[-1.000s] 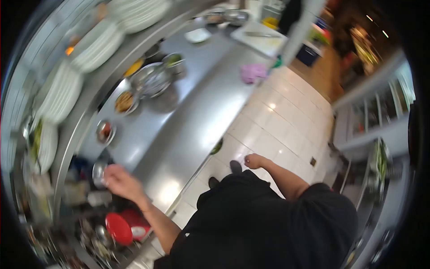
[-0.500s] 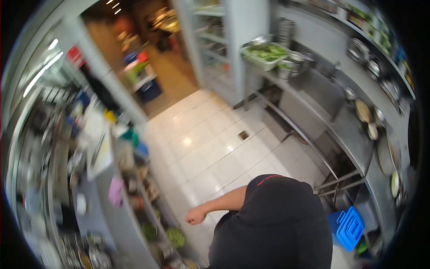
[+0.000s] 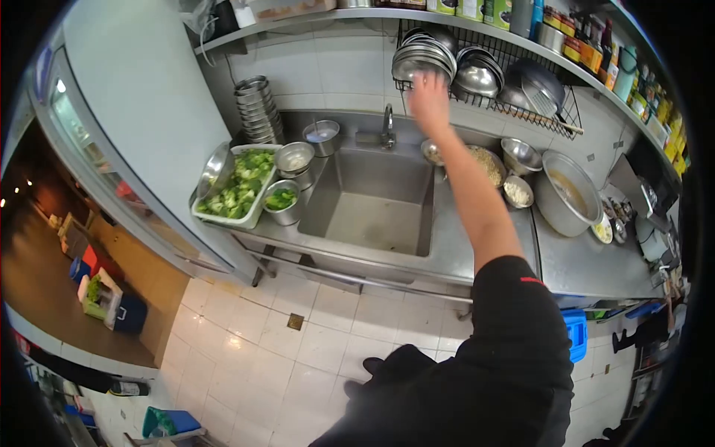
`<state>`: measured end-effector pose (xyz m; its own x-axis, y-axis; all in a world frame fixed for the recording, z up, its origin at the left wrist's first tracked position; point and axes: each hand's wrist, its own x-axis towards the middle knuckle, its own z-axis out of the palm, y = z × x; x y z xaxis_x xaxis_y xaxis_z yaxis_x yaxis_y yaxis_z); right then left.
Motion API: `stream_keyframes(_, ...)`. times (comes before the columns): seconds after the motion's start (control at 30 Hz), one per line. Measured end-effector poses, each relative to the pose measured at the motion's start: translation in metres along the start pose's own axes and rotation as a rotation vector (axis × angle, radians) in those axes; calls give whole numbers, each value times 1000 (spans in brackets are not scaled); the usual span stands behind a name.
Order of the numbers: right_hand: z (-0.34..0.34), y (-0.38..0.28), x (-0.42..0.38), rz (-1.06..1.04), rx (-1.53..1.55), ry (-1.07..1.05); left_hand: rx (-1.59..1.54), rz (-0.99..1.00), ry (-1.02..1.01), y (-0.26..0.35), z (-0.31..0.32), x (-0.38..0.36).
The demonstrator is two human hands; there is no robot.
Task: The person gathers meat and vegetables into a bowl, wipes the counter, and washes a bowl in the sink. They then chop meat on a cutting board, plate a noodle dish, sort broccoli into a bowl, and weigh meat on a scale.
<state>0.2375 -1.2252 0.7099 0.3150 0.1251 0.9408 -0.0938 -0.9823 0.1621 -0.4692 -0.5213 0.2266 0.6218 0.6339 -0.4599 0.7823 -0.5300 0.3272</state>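
Observation:
My right hand (image 3: 430, 102) is raised toward the wire rack, its fingers stretched out and a little blurred. The fingertips overlap the lower rim of a stack of metal bowls (image 3: 421, 56) in the rack. Right of them sit more metal bowls (image 3: 478, 77) and a dark pan (image 3: 538, 86) with a slotted turner (image 3: 538, 97) in front. Below my forearm, the steel counter holds a small bowl (image 3: 432, 152), a pan of chopped food (image 3: 484, 165) and a bowl of white pieces (image 3: 517, 192). My left hand is out of view.
A steel sink (image 3: 372, 216) with a tap (image 3: 388, 130) lies ahead. Left of it stand a tub of broccoli (image 3: 242, 186), several metal pots (image 3: 281, 201) and stacked tins (image 3: 257, 112). A large pot (image 3: 570, 194) is at right. The shelf (image 3: 506, 33) above carries bottles and cartons.
The view has swung from the aisle and doorway to the sink wall. My right hand, low and closed before, is now raised at the bowl rack with its fingers extended.

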Motion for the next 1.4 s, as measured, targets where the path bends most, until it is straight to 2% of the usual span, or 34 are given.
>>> stream_keyframes(0.03, 3, 20, 37, -32, -51, -52, -59, 156, 5, 25, 6, 55)
stream_keyframes(0.07, 25, 42, 61, -149, -82, -33, -28, 229, 113, 103, 15, 82)
stream_keyframes(0.1, 46, 59, 76, -277, -71, -9, -3, 423, 193, 167, 22, 130)
stream_keyframes(0.13, 60, 75, 88, -425, -82, -67, 58, 470, 97, 287, -12, 126)
stream_keyframes(0.17, 68, 82, 94, -433, -92, -103, -290, 542, 107, 418, -42, 95)
stream_keyframes(0.2, 75, 88, 101, -442, -102, -142, -501, 686, 106, 496, -32, 116)
stream_keyframes(0.23, 82, 95, 104, -445, -114, -156, -611, 763, -72, 595, -52, 92)
stream_keyframes(0.27, 89, 101, 109, -405, -115, -202, -555, 1052, -114, 676, -58, 90)
stream_keyframes(0.33, 97, 110, 122, -350, -145, -254, -682, 1334, -322, 830, -80, 47)
stream_keyframes(0.37, 99, 107, 129, -273, -119, -340, -706, 1495, -335, 901, -98, 19)
stream_keyframes(0.4, 99, 107, 136, -196, -89, -423, -663, 1736, -221, 969, -107, 5)
stream_keyframes(0.43, 97, 112, 141, -184, -111, -436, -716, 1882, -252, 1033, -122, -16)
stream_keyframes(0.47, 95, 118, 148, -158, -63, -575, -660, 1796, -349, 1090, -135, -36)
stream_keyframes(0.5, 92, 122, 153, -127, -12, -714, -872, 1933, -435, 1143, -143, -60)
stream_keyframes(0.53, 84, 121, 151, -106, -28, -726, -888, 2007, -563, 1203, -142, -72)
stream_keyframes(0.57, 70, 118, 145, -143, 40, -758, -770, 2064, -561, 1241, -133, -86)
stream_keyframes(0.6, 57, 117, 138, -177, 104, -785, -652, 2125, -555, 1260, -129, -101)
stream_keyframes(0.67, 53, 128, 106, -472, -219, -356, -549, 2167, -375, 1268, -118, -115)
stream_keyframes(0.7, 43, 115, 99, -341, -356, -346, -487, 2108, -382, 1271, -115, -118)
stream_keyframes(0.73, 38, 108, 97, -321, -371, -348, -473, 2127, -398, 1278, -114, -115)
stream_keyframes(0.8, 35, 99, 92, 69, -167, -474, -456, 2123, -394, 1297, -109, -105)
stream_keyframes(0.83, 39, 99, 89, -2, -191, -392, -457, 2102, -169, 1294, -106, -101)
stream_keyframes(0.93, 55, 99, 89, -34, -142, -386, -471, 2042, -68, 1295, -103, -91)
stream_keyframes(0.97, 52, 94, 95, 107, -71, -486, -460, 2040, -67, 1298, -102, -93)
stream_keyframes(1.03, 68, 126, 97, 51, 60, -466, -526, 2027, -279, 1314, -106, -99)
stream_keyframes(1.07, 74, 139, 98, -11, 188, -443, -514, 2089, -387, 1312, -114, -103)
stream_keyframes(1.13, 60, 142, 102, -45, 213, -521, -396, 2166, -600, 1311, -120, -117)
stream_keyframes(1.17, 57, 147, 94, -133, 170, -470, -225, 2361, -324, 1310, -114, -125)
stream_keyframes(1.2, 40, 128, 87, -116, 192, -406, -258, 2253, -145, 1321, -98, -132)
stream_keyframes(1.23, 24, 110, 76, -33, 175, -374, -196, 2135, -581, 1305, -118, -140)
stream_keyframes(1.27, 16, 102, 64, -181, 130, -233, -29, 2102, -494, 1320, -114, -136)
stream_keyframes(1.3, 0, 96, 36, -149, 137, -193, -282, 2256, -253, 1327, -88, -126)
stream_keyframes(1.37, -31, 87, -18, -86, 154, -112, -282, 2020, 44, 1294, -94, -123)
stream_keyframes(1.4, -39, 81, -58, -135, 104, -67, -498, 2066, 62, 1283, -94, -117)
